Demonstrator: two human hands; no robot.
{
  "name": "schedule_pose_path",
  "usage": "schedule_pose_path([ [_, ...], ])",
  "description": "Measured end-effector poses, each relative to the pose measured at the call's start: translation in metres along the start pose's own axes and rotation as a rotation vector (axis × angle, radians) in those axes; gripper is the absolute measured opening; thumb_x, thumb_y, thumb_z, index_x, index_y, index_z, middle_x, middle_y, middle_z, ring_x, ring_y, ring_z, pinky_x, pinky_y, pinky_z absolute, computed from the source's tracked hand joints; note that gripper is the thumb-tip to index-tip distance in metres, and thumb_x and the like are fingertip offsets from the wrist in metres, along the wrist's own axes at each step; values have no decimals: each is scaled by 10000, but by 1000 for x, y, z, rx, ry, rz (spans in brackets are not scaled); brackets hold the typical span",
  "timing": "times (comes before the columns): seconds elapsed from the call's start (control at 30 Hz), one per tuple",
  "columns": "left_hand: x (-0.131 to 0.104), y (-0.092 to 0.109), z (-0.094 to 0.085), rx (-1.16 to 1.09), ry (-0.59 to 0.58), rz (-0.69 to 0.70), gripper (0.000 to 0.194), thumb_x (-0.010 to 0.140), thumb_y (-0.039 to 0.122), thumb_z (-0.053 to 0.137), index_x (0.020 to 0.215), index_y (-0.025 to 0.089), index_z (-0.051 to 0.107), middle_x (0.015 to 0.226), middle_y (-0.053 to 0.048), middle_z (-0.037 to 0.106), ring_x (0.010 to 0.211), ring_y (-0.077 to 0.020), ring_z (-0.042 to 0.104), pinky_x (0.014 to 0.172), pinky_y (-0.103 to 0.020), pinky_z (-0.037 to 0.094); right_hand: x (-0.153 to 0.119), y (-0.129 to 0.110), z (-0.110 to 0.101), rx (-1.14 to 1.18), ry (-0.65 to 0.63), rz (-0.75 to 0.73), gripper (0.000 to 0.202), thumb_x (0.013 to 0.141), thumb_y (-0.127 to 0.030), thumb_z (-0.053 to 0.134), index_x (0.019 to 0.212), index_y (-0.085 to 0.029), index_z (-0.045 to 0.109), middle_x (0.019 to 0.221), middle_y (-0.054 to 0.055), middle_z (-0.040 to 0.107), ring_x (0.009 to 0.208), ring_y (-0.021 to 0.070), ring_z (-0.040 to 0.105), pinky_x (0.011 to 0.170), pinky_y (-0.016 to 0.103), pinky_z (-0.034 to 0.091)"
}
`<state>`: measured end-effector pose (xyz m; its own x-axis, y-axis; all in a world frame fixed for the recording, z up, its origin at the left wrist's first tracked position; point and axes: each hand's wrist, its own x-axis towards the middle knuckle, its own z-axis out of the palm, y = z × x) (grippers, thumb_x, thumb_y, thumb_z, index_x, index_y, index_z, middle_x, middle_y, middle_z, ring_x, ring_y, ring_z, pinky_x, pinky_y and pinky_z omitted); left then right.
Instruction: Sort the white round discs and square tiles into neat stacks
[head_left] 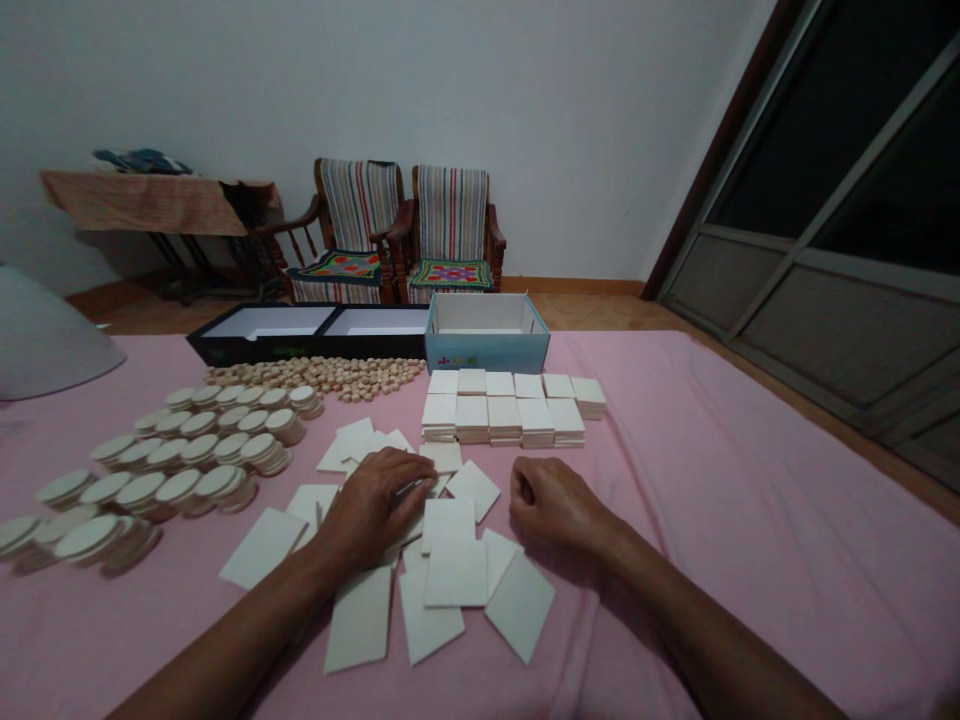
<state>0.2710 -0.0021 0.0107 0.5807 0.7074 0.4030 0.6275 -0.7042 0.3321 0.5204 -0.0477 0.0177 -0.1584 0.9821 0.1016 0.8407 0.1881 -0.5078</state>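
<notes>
My left hand (384, 495) lies over a loose pile of pale, square wooden tiles. Its fingers are bent and closed at the edge of one square tile (440, 457); the thumb sits just below, and the fingertips are partly hidden. More tiles (456, 573) overlap at odd angles in front of and beneath this hand. To the right of the pile, my right hand (556, 503) rests on the pink cloth as a loose fist, with nothing visible in it. Beyond both hands stand neat stacks of square tiles (472, 418) in two rows.
Stacks of round wooden discs (199, 452) fill the left side in several rows. Small wooden pieces (337, 376) lie heaped before a black divided box (300, 347). A light blue open box (487, 352) adjoins it. Two wooden chairs (450, 215) stand behind.
</notes>
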Motion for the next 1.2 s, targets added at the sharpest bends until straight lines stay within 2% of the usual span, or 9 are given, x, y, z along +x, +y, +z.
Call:
schedule_pose_path([
  [0.07,0,-1,1,6,-7,-2,213,869,250,498,949,199,689,961,-69,707,904,-207,625,806,-359,483,2,7,-5,-10,-1,2,125,718,-81,461,681,-195,495,657,8,558,595,136,461,546,265,306],
  [0.17,0,-2,3,12,11,-2,210,867,250,500,946,191,686,960,-71,705,898,-206,626,801,-356,483,6,10,-3,98,10,-234,316,731,-52,446,990,-185,570,995,64,631,919,179,548,765,311,426],
  [0.23,0,-2,3,10,21,6,207,866,243,501,945,193,686,951,-67,705,891,-203,628,800,-351,482,9,7,2,134,-38,-434,529,739,-36,431,1245,-178,479,1289,98,520,1198,191,429,971,360,368],
  [0.33,-1,-2,3,10,21,16,207,865,237,503,950,198,687,951,-62,707,893,-202,628,807,-350,480,10,1,10,103,-152,-558,692,748,-27,398,1417,-177,304,1462,107,340,1344,187,252,1085,402,255],
  [0.5,-2,-3,3,17,26,12,208,865,255,509,947,199,691,955,-65,707,893,-205,630,800,-347,483,7,-5,6,80,-149,-490,641,731,-76,480,1354,-190,387,1316,98,464,1218,216,363,1036,411,308],
  [0.73,0,-1,1,32,27,15,221,875,269,493,930,187,690,938,-75,709,879,-206,634,784,-348,490,1,-10,-22,7,-104,-399,455,720,-164,570,1171,-189,517,1148,86,537,1043,224,454,917,389,395],
  [0.97,-2,-3,2,24,15,7,218,878,261,488,939,198,688,956,-68,705,897,-203,626,801,-361,488,26,49,-56,-75,369,-207,467,749,-287,593,1194,-158,537,1153,131,582,1067,281,481,935,466,391],
  [1.07,-1,-3,2,25,21,19,217,877,262,489,939,199,687,958,-67,705,894,-202,629,789,-353,490,31,74,-59,-99,328,-118,491,745,-399,618,1166,-151,566,1100,132,619,1035,292,505,886,454,427],
  [1.2,-1,-3,2,24,24,25,216,879,267,490,934,196,686,951,-68,707,890,-201,630,783,-348,490,30,85,-59,-100,219,-87,483,721,-436,635,1130,-183,592,1077,109,634,1010,284,528,852,446,444],
])
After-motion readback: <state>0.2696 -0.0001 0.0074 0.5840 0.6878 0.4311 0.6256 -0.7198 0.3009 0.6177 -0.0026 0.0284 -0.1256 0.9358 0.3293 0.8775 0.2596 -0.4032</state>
